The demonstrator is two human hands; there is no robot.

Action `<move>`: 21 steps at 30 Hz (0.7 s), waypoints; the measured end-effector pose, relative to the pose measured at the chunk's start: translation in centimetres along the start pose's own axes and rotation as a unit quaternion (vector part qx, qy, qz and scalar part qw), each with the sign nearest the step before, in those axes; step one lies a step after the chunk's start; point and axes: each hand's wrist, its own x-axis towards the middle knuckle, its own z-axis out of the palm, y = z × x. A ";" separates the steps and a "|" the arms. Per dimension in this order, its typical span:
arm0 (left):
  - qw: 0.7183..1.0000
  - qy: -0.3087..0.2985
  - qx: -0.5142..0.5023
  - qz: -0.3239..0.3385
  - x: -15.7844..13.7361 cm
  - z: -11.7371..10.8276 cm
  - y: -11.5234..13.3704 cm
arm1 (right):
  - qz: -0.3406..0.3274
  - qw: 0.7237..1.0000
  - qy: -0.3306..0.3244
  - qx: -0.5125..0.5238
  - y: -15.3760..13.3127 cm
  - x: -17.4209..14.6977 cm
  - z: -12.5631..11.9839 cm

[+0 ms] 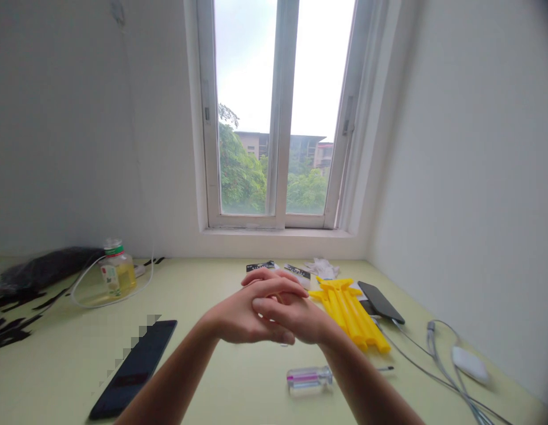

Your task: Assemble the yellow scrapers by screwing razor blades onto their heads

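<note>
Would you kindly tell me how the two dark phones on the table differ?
The left phone lies near the camera, beside the left forearm; the right phone lies farther back, beside the yellow pry tools. A cable reaches only the right phone. Both lie flat, screens dark.

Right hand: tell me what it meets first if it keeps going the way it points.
The right hand points leftward and is already pressed against the left hand, so that comes first. Beyond it lie a bottle and a white cable; depth is unclear.

The pale green table carries a dark phone, yellow pry tools, a screwdriver and a bottle.
</note>
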 end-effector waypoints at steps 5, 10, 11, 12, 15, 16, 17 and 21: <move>1.000 -0.001 0.013 0.016 0.0 0.0 0.1 | -0.001 1.000 -0.003 0.000 0.0 0.0 0.0; 1.000 -0.004 0.012 0.017 -0.1 0.0 0.1 | -0.005 1.000 -0.001 -0.001 0.1 0.0 0.0; 1.000 -0.004 0.015 0.016 -0.1 0.1 0.0 | -0.005 1.000 -0.005 0.007 0.1 -0.1 0.0; 1.000 -0.003 0.020 0.016 -0.1 0.1 0.0 | -0.005 1.000 -0.012 0.020 0.1 -0.1 0.0; 0.998 0.016 0.044 0.034 -0.1 0.4 0.5 | 0.008 0.999 -0.030 0.039 -0.3 -0.3 -0.2; 0.997 0.034 0.061 0.044 -0.2 0.5 0.9 | 0.006 1.000 -0.015 0.024 -0.6 -0.5 -0.4; 0.993 0.059 0.082 0.056 -0.3 0.6 1.5 | -0.003 1.000 0.017 -0.003 -0.9 -0.9 -0.7; 0.960 0.224 0.110 0.129 -2.0 1.6 4.9 | -0.110 0.961 0.228 -0.111 -1.9 -3.6 -2.8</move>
